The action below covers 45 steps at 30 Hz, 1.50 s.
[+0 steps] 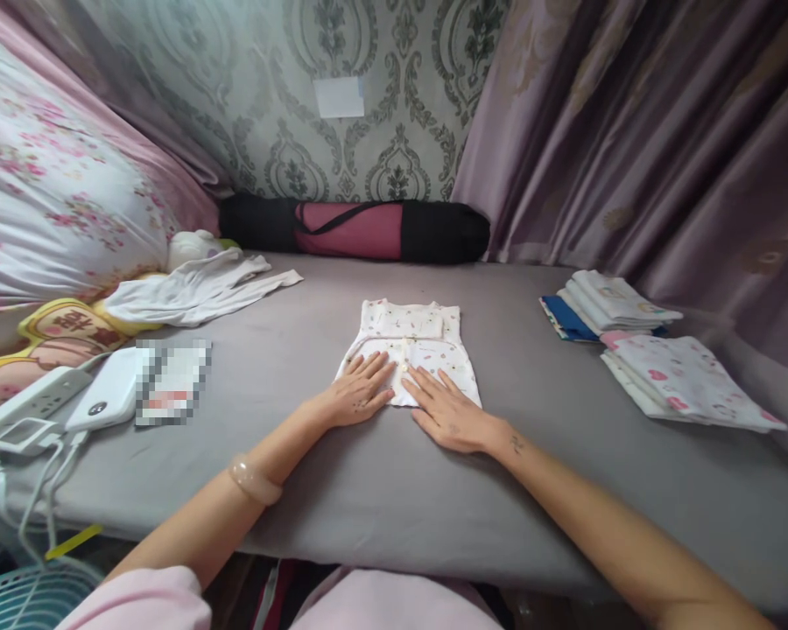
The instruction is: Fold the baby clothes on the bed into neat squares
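A small white garment (407, 322) with a scattered print lies folded on the grey sheet, a button placket running down its middle. On its near left part rests my left hand (362, 388), flat, with the fingers stretched out. My right hand (452, 409) lies flat on the near right part, fingers slightly apart. Neither hand grips the cloth. Both palms cover some of the garment's lower edge, so its exact outline there is hidden.
Two stacks of folded clothes, one at the back (608, 302) and one nearer (689, 376), sit at the right. Leftward are a crumpled white garment (197, 289), a power strip (30, 402) and a white power bank (111, 389). A black-and-maroon bag (351, 229) lies along the wall.
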{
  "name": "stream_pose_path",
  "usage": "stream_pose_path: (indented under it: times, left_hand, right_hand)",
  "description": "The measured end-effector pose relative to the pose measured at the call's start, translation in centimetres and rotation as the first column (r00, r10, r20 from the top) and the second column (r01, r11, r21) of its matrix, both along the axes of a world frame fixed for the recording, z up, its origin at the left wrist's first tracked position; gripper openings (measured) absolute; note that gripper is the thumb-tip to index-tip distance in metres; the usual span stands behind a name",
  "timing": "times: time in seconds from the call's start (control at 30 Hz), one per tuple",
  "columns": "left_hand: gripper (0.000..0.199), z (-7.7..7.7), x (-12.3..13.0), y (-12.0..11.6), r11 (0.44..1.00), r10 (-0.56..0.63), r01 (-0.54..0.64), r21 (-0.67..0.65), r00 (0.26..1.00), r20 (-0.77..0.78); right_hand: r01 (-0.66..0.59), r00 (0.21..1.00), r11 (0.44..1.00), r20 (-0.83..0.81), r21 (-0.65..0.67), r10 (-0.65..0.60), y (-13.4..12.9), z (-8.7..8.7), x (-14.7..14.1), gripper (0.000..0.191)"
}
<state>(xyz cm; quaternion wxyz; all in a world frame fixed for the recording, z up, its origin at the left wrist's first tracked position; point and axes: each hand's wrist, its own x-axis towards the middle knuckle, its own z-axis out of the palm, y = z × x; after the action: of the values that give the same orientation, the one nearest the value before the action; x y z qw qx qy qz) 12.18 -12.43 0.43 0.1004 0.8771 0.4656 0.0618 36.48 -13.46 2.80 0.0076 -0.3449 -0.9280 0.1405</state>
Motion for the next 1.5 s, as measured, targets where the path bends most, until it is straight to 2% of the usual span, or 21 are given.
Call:
stream_pose_path:
  times: [0.13,0.2,0.27,0.33,0.4,0.47,0.53,0.6,0.67,0.73,0.83,0.9,0.97,1.03,1.1,1.23,1.3,1.37,1.43,1.5]
  left_hand:
    - [0.059,0.9,-0.3,-2.0,1.000,-0.010,0.011,-0.023,1.000,0.012]
    - [0.056,1.7,-0.4,-2.7,0.999,-0.049,0.050,-0.008,0.998,0.050]
    - [0.048,2.2,-0.3,-2.6,0.997,-0.076,0.073,0.029,0.992,0.097]
    - [0.045,2.3,0.0,-1.7,0.997,-0.016,0.006,0.076,0.992,0.125]
    - [0.051,1.7,0.4,-0.5,0.988,0.106,-0.118,0.098,0.987,0.119]
    - [0.059,0.6,0.6,0.4,0.980,0.177,-0.184,0.083,0.981,0.080]
    - [0.062,-0.3,0.6,0.6,0.984,0.167,-0.169,0.048,0.985,0.045]
    - [0.062,-0.6,0.2,0.0,0.991,0.132,-0.133,0.031,0.990,0.052]
    - [0.059,0.0,-0.6,-1.1,0.995,0.091,-0.093,0.025,0.992,0.092]
    - [0.054,1.3,-1.4,-2.6,0.999,0.030,-0.033,0.018,0.989,0.146]
    - [0.043,3.2,-2.7,-4.7,1.000,0.006,-0.003,-0.013,0.967,0.253]
    - [0.038,3.7,-3.7,-5.8,0.996,0.083,-0.082,-0.016,0.943,0.321]
    - [0.036,3.4,-5.0,-6.7,0.974,0.202,-0.224,0.017,0.907,0.370]
    - [0.034,2.6,-6.6,-7.4,0.914,0.336,-0.398,0.081,0.853,0.400]
    - [0.032,1.7,-8.6,-7.9,0.813,0.475,-0.564,0.143,0.785,0.398]
    - [0.031,0.8,-12.4,-8.8,0.528,0.749,-0.809,0.258,0.587,0.307]
    - [0.031,0.7,-13.9,-9.2,0.374,0.851,-0.876,0.304,0.455,0.262]
    - [0.033,0.9,-15.1,-9.5,0.246,0.914,-0.907,0.343,0.335,0.231]
    - [0.036,1.0,-16.1,-9.6,0.154,0.946,-0.916,0.370,0.244,0.213]
    - [0.039,1.1,-16.8,-9.5,0.104,0.963,-0.920,0.378,0.188,0.193]
  right_hand:
    - [-0.054,0.998,0.997,-0.025,-0.059,0.053,-3.0,1.1,0.5,0.060]
    - [-0.089,0.994,0.990,-0.067,-0.108,0.082,-3.7,1.8,0.8,0.058]
    - [-0.125,0.986,0.981,-0.131,-0.151,0.105,-3.0,2.4,1.2,0.050]
    - [-0.091,0.980,0.986,-0.190,-0.139,0.064,-0.9,2.5,1.6,0.046]
    - [0.062,0.975,0.997,-0.212,-0.048,-0.071,1.9,1.8,2.0,0.048]
    - [0.215,0.965,0.973,-0.167,0.079,-0.200,4.2,0.7,2.5,0.049]
    - [0.244,0.969,0.965,-0.064,0.100,-0.239,5.1,-0.3,3.0,0.054]
    - [0.225,0.974,0.972,-0.003,0.064,-0.226,4.5,-0.9,3.4,0.057]
    - [0.193,0.981,0.981,0.000,0.035,-0.193,3.0,-1.0,3.8,0.057]
    - [0.159,0.987,0.987,-0.029,0.033,-0.158,1.4,-1.1,4.2,0.055]
    - [0.146,0.983,0.984,-0.129,0.099,-0.133,0.3,-1.7,4.9,0.049]
    - [0.155,0.967,0.975,-0.228,0.159,-0.117,0.5,-2.4,5.2,0.041]
    - [0.162,0.939,0.964,-0.332,0.210,-0.085,1.0,-3.2,5.4,0.033]
    - [0.164,0.911,0.957,-0.409,0.239,-0.054,1.3,-3.7,5.6,0.028]
    - [0.167,0.890,0.954,-0.455,0.247,-0.038,1.5,-3.9,5.6,0.026]
    - [0.181,0.862,0.949,-0.505,0.258,-0.027,1.6,-4.0,5.7,0.027]
    - [0.186,0.856,0.946,-0.516,0.265,-0.024,1.7,-4.1,5.7,0.028]
    - [0.192,0.854,0.947,-0.519,0.259,-0.031,1.8,-4.3,5.7,0.029]
    - [0.194,0.855,0.949,-0.518,0.248,-0.039,1.9,-4.4,5.8,0.030]
    - [0.193,0.855,0.950,-0.518,0.246,-0.040,1.9,-4.5,5.8,0.030]
